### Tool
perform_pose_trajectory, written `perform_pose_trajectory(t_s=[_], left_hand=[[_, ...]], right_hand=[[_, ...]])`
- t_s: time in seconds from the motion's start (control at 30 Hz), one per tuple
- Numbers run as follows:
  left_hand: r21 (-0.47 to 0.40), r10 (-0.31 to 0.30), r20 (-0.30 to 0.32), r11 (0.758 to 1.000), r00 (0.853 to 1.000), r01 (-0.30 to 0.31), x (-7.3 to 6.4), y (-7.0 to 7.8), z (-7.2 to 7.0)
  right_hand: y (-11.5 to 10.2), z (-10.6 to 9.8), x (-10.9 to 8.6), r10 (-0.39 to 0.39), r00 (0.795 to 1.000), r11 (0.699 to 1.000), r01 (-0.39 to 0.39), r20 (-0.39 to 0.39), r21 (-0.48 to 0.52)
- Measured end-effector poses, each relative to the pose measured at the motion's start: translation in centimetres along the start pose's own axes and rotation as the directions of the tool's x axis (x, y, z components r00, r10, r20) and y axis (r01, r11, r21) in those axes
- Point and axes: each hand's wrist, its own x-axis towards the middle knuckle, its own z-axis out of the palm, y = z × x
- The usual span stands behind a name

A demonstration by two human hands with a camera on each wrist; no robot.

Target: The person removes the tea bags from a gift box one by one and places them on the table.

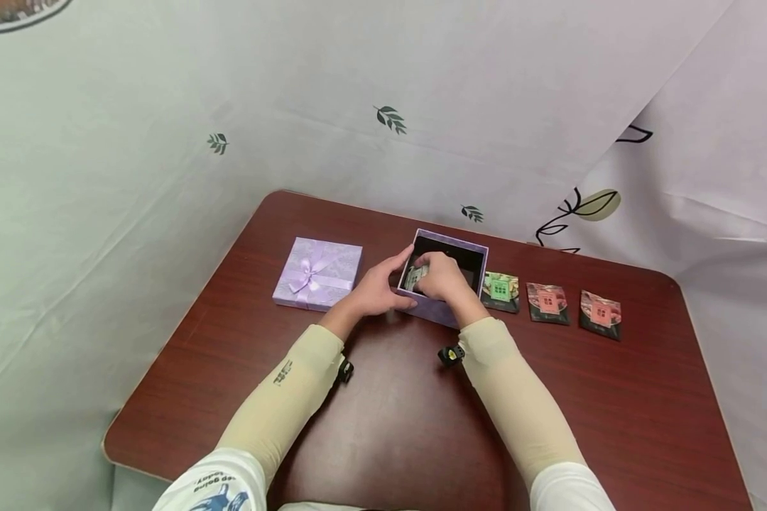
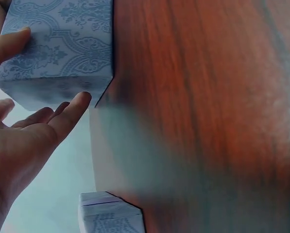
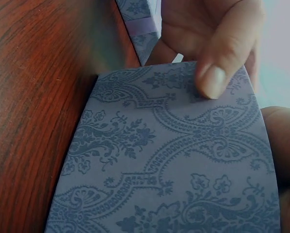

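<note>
A purple patterned gift box (image 1: pixel 430 310) without its lid stands towards the back of the table, its inside dark. My left hand (image 1: pixel 378 289) holds its left side, with the thumb on the near wall and the fingers along the left wall. That thumb (image 3: pixel 213 82) presses the patterned face in the right wrist view. My right hand (image 1: pixel 444 275) reaches down into the box, its curled fingers at a small packet (image 1: pixel 412 277) with a pale label against the left inner wall. Its fingertips are partly hidden; the right wrist view shows mainly the box's outside.
The lilac lid (image 1: pixel 317 273) with a ribbon bow lies left of the box. Right of it a green-label food packet (image 1: pixel 501 292) and two red-label packets, one nearer (image 1: pixel 548 303) and one farther right (image 1: pixel 601 314), lie in a row. A curtain (image 1: pixel 332 163) hangs behind the table.
</note>
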Motion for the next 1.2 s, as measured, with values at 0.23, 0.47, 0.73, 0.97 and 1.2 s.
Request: perform_pose_trajectory(t_s=[0.23,0.47,0.73,0.97,1.2], left_hand=[[0.017,0.012,0.017,1.0,1.0,-0.012,0.2,0.4,-0.1],[0.026,-0.019,0.03,0.999,0.999,0.018,0.1,0.5,-0.1],[0.033,-0.03,0.027,0.999,0.999,0.029,0.2,0.7,-0.1],[0.034,-0.034,0.014,0.999,0.999,0.034,0.2,0.8,-0.1],[0.041,-0.048,0.005,0.998,0.999,0.048,0.0,0.8,0.1]], right_hand=[[0.1,-0.5,-0.4,0.002,1.0,1.0,-0.002,-0.016,0.008],[0.1,-1.3,-1.0,0.007,0.999,1.0,-0.006,-0.053,0.025],[0.2,-2.7,-2.0,0.002,0.996,1.0,0.001,-0.092,0.024],[0.1,-3.5,-2.8,-0.005,0.991,0.999,0.01,-0.132,0.041],[-0.3,-4.0,-3.6,-0.011,0.989,0.999,0.018,-0.149,0.051]])
